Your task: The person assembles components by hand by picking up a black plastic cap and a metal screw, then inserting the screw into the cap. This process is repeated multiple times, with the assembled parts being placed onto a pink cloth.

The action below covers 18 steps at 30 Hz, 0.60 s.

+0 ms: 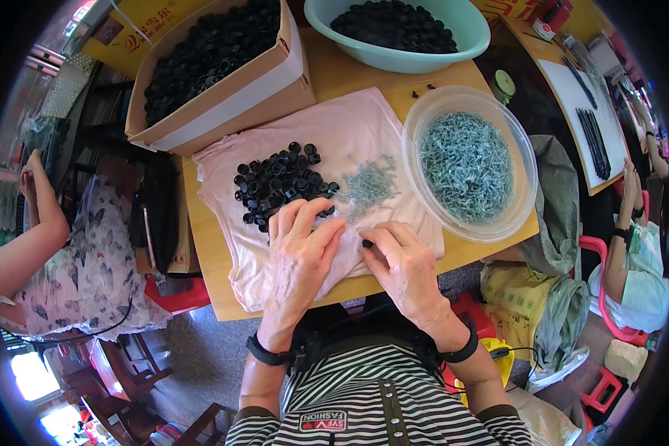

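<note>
On a pale pink cloth (357, 119) lies a loose pile of small round black plastic caps (275, 182), with a small heap of silvery screws (370, 184) to its right. My left hand (299, 241) is at the near edge of the caps, its thumb and index fingertip drawn together; whatever they may hold is too small to make out. A little to the right, my right hand (405, 267) pinches one small black cap (366, 244) between thumb and fingers. The two hands are slightly apart.
A cardboard box (234, 97) full of black caps stands at the back left, and a mint-green basin (401, 61) of black parts behind. At right, a clear round tub (524, 186) holds many screws. Other people sit on both sides, one arm (37, 223) showing at left.
</note>
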Available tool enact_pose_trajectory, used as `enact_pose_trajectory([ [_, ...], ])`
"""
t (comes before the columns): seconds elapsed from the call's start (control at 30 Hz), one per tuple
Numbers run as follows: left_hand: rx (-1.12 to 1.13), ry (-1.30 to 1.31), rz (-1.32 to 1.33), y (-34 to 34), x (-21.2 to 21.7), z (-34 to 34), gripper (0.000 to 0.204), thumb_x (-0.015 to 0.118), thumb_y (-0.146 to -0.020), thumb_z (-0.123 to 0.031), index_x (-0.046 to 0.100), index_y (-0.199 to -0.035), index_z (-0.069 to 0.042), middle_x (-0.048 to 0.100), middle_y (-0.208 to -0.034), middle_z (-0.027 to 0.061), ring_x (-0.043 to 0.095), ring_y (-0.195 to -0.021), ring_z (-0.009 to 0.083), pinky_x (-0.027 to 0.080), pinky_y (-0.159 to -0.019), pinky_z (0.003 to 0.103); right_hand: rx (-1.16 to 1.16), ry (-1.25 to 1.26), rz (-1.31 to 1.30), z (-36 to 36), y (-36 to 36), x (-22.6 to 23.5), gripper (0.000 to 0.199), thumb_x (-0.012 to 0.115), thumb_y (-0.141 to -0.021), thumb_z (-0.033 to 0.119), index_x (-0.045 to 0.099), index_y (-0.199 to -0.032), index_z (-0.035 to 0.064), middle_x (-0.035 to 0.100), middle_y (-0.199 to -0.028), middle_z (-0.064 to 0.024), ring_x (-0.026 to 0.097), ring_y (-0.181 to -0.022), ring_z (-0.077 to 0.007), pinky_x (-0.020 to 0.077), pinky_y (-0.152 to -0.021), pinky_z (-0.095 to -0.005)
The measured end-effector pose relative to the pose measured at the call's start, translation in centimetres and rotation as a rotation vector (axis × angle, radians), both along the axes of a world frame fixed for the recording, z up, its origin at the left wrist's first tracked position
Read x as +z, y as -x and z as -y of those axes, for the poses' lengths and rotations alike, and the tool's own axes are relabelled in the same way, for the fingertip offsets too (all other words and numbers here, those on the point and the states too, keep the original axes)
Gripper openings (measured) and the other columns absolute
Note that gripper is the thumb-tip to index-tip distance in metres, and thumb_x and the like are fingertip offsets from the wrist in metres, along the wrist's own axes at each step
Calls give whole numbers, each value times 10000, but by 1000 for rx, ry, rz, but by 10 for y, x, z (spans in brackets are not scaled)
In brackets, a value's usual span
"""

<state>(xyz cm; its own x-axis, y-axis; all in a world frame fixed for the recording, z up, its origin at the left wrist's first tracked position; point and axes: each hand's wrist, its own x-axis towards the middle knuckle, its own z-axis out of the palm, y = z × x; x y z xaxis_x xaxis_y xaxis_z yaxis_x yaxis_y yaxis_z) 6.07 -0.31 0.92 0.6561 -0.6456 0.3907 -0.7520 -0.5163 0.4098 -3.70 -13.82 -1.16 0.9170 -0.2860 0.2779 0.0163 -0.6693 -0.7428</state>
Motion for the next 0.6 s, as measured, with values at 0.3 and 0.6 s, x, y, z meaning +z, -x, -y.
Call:
enact_pose_trajectory([
  [0.3,-42,-59,25,-9,-7,5,202,714,-706,-66,671,-900,-100,591,-996,42,538,-966,237,400,-807,361,-3,-67,6,5,2,-4,234,667,-737,-29,620,-954,44,587,-874,-81,589,-825,-267,485,-699,-365],
  [0.6,-37,266,-332,-1,-13,5,127,676,-797,-23,632,-916,-34,634,-877,78,587,-822,254,454,-731,332,-71,-137,-28,7,1,9,227,685,-764,10,628,-982,44,590,-854,-89,610,-742,-247,492,-646,-348],
])
